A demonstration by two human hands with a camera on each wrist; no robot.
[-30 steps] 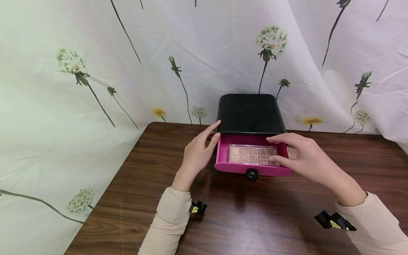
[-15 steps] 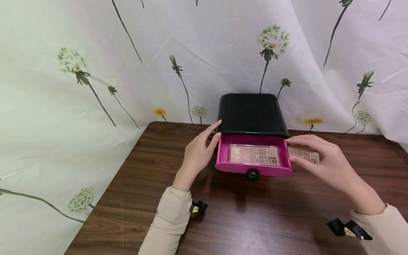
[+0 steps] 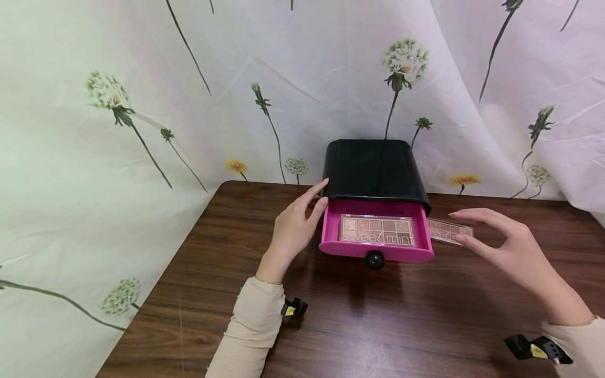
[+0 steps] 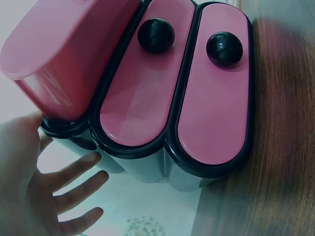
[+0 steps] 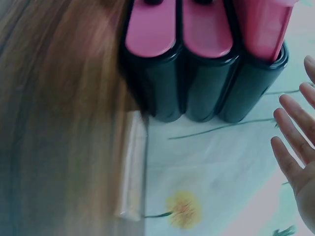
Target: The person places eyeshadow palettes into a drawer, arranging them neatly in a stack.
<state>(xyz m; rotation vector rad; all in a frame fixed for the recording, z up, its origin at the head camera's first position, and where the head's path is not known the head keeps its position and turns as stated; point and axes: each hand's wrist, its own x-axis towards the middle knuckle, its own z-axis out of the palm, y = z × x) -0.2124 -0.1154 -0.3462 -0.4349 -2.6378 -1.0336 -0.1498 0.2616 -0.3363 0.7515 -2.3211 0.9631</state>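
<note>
A small black drawer chest [image 3: 375,168] stands at the back of the table, its pink top drawer [image 3: 425,231] pulled out. Inside that drawer lies a clear-lidded eyeshadow palette [image 3: 376,231]. My left hand [image 3: 295,226] touches the chest's left side near the drawer, fingers extended. To the right of the chest a second eyeshadow palette [image 3: 443,230] lies on the table, partly hidden by the drawer. My right hand [image 3: 517,252] hovers over its right end, thumb and fingers apart, holding nothing. In the right wrist view the fingers [image 5: 295,128] are spread.
Two lower pink drawers [image 4: 142,93] with round black knobs are pushed in. The brown wooden table [image 3: 227,262] extends in front and to both sides. Behind it hangs a white dandelion-print cloth [image 3: 321,105].
My right hand has moved right, from over the open drawer to over the second palette, which is more exposed. My left hand has stayed at the chest's side.
</note>
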